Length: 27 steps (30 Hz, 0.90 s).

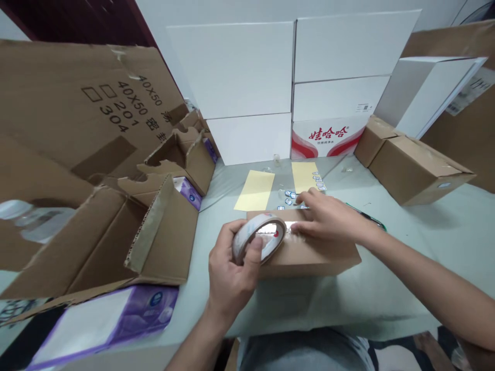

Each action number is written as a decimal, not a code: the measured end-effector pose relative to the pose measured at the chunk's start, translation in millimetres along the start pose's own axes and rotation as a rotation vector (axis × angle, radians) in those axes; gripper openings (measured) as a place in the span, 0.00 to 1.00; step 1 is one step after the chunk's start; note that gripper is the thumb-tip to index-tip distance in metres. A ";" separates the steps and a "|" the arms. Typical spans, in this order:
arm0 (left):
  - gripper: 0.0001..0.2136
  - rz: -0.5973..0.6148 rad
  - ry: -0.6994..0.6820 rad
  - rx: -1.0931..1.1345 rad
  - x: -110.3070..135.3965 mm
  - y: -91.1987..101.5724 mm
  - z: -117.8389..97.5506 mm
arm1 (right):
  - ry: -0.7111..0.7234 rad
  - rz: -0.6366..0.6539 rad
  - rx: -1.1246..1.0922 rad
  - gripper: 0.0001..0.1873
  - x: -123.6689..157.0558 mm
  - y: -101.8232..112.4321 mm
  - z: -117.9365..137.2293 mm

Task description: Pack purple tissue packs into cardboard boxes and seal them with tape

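Note:
My left hand [234, 270] grips a roll of clear packing tape [247, 234], thumb through the ring and fingers around the outside. The roll sits over the left end of a closed brown cardboard box [309, 252] at the table's front. A shiny strip of tape runs from the roll across the box top. My right hand [328, 216] rests on the box at that strip, thumb near the tape and fingers partly spread toward the far edge. Small blue-and-white stickers [288, 201] lie just beyond its fingertips.
Two yellow sheets [255, 190] [305, 176] lie behind the box, the right one bearing several stickers. A green-and-black pen-like tool [367, 216] is right of my forearm. Open cardboard boxes [162, 232] and a purple tissue pack [143, 309] stand left; another brown box [417, 167] is right. White boxes [235, 72] form a back wall.

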<state>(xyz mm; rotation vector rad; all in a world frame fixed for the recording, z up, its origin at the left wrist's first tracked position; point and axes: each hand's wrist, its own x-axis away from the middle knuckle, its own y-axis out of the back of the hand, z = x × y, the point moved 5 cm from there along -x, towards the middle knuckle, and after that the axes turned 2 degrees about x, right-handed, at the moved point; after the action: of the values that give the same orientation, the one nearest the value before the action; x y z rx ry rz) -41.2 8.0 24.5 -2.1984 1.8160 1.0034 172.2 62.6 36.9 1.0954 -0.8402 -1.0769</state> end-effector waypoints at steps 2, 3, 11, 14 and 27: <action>0.12 0.002 0.044 0.163 4.2 0.7 12.4 | -0.061 -0.134 -0.122 0.26 8.6 2.2 -45.5; 0.12 0.012 0.049 0.234 6.6 0.5 16.8 | -0.139 -0.208 -0.114 0.26 16.2 -0.3 -74.7; 0.10 0.010 0.059 0.386 17.3 -2.8 23.1 | -0.483 -0.196 0.104 0.28 81.5 -90.4 -211.1; 0.12 0.000 0.084 0.388 12.5 -3.1 20.7 | -0.505 -0.235 0.085 0.26 79.7 -98.7 -215.8; 0.13 -0.200 -0.025 0.421 7.9 -7.0 13.0 | 0.088 -0.524 -0.046 0.18 143.5 -3.2 -15.7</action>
<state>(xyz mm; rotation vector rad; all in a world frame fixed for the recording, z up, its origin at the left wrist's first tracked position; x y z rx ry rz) -39.7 9.6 7.9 -2.0408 1.5790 0.5457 226.4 -71.1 32.2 1.3524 -0.4607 -1.4588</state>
